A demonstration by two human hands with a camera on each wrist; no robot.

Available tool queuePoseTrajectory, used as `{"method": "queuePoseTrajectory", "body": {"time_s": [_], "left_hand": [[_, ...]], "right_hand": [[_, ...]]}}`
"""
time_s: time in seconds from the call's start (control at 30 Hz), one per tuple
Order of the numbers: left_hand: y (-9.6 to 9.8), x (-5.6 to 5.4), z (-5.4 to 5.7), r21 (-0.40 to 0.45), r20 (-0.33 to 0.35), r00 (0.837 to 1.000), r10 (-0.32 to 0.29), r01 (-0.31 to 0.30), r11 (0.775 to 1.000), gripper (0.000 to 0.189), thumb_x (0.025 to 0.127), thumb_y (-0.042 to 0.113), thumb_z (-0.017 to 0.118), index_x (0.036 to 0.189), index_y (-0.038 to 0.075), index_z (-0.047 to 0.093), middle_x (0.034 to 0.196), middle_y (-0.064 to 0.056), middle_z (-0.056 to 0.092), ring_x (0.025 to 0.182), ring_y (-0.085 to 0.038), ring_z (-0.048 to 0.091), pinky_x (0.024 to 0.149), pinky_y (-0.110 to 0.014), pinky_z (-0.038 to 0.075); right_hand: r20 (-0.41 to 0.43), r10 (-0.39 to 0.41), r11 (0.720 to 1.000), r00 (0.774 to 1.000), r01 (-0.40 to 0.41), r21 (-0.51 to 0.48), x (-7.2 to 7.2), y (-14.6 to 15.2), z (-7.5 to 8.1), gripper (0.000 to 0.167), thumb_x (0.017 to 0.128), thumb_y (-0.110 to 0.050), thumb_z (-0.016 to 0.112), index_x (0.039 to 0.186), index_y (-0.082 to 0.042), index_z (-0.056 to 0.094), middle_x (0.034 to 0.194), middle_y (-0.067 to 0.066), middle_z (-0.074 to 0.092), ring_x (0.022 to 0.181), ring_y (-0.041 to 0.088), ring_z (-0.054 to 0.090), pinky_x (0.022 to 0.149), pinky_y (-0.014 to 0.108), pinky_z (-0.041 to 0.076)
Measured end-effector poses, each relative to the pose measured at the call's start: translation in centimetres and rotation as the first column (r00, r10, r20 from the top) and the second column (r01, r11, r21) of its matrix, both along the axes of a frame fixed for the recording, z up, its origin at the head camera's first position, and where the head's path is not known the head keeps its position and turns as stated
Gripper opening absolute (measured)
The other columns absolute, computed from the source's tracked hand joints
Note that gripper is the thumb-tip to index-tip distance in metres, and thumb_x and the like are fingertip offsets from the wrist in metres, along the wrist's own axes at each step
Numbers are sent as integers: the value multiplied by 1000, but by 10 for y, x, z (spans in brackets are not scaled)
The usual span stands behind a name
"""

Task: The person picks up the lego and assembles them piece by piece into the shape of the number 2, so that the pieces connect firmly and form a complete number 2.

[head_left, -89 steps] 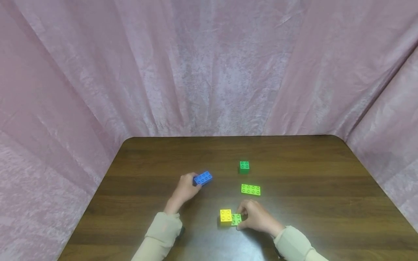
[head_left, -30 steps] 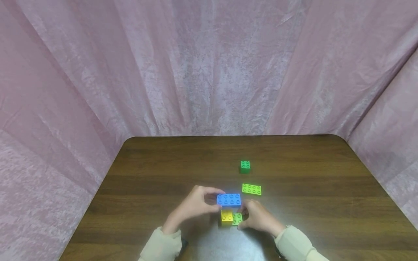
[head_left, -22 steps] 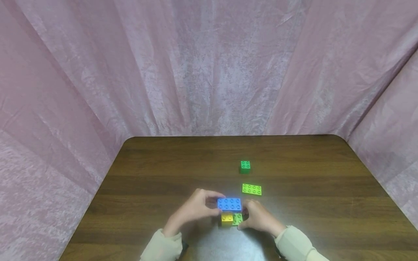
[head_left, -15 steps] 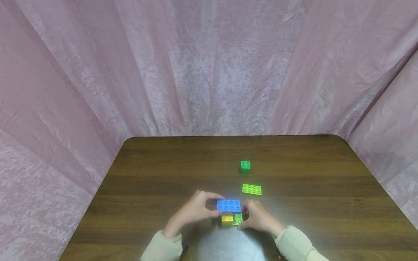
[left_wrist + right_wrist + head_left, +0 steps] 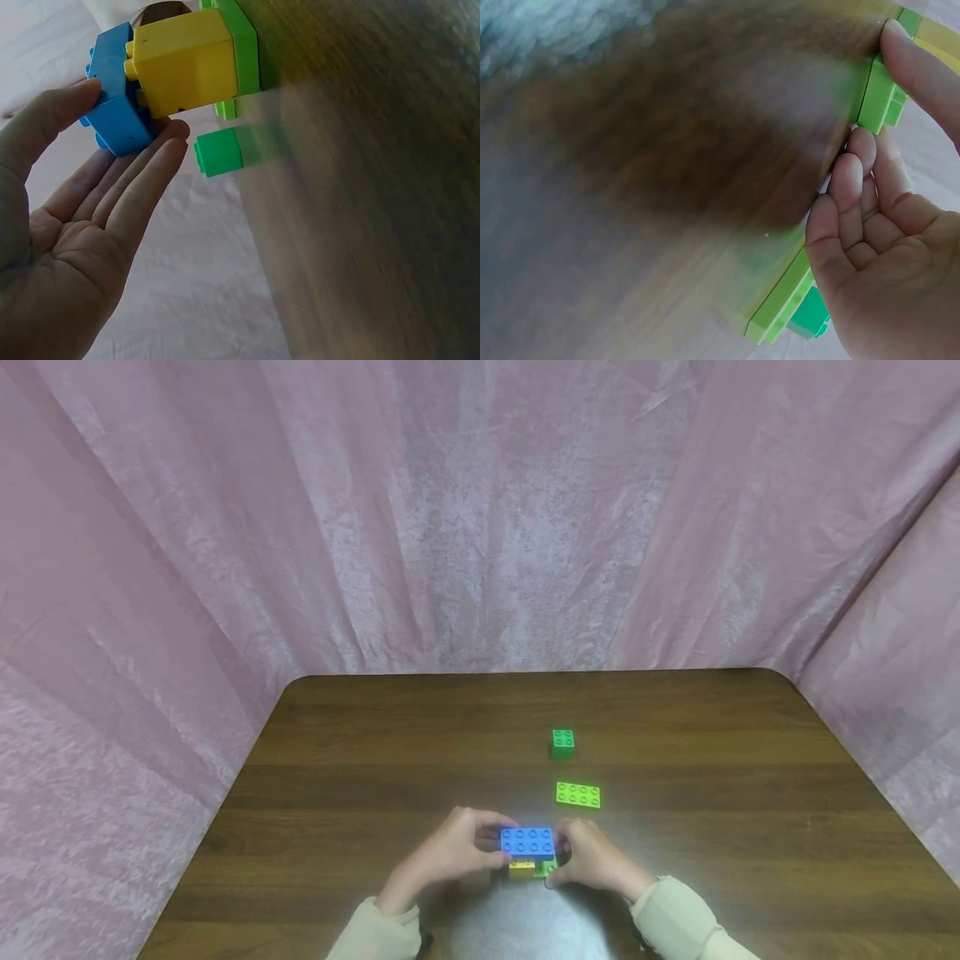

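In the head view my left hand pinches a blue toy brick by its left end, between thumb and fingers. Below it a yellow brick stands on the left part of a light green plate, which lies on the table. The left wrist view shows the blue brick close over the studs of the yellow brick, slightly tilted, with those studs still visible. My right hand holds the plate's right end; in the right wrist view thumb and fingers grip the plate at its edges.
Behind the hands, a long light green plate lies on the brown wooden table. Farther back stands a small dark green brick. A pink curtain hangs beyond the table's far edge.
My left hand has carried the blue brick rightward and nearer me, turned it straight, then brought it over the yellow brick. My right hand has stayed at the light green plate.
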State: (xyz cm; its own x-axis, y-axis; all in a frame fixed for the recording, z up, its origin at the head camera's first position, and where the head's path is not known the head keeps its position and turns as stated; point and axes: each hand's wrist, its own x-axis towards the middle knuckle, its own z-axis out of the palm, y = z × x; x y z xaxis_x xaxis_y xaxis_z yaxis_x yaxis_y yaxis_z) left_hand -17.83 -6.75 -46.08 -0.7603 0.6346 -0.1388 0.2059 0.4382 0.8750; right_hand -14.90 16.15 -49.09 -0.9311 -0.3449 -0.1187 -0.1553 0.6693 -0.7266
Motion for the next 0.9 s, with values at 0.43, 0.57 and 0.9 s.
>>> {"method": "queuePoseTrajectory", "body": {"time_s": [0.43,0.57,0.9], "left_hand": [[3,0,3,57,-3,1000,-25,25,998,40,81,6,74,119,3,66,118,-18,69,105,-27,70,85,-25,59],[5,0,3,55,-9,999,-42,42,998,39,81,6,74,119,2,66,118,-19,69,105,-27,69,84,-23,59],[7,0,2,50,-4,999,-45,45,998,38,80,4,73,118,0,66,118,-20,69,106,-29,69,84,-23,59]], "right_hand": [[-6,11,1000,1000,-11,-19,0,1,0,49,57,-6,88,99,7,65,89,12,69,79,20,64,71,38,59],[-10,11,1000,1000,-11,-24,0,1,-1,53,56,-4,88,101,8,65,93,15,71,82,24,66,77,46,58],[-17,0,1000,1000,-1,-15,1,1,-2,49,55,-5,88,96,6,65,89,12,69,79,20,64,74,42,59]]}}
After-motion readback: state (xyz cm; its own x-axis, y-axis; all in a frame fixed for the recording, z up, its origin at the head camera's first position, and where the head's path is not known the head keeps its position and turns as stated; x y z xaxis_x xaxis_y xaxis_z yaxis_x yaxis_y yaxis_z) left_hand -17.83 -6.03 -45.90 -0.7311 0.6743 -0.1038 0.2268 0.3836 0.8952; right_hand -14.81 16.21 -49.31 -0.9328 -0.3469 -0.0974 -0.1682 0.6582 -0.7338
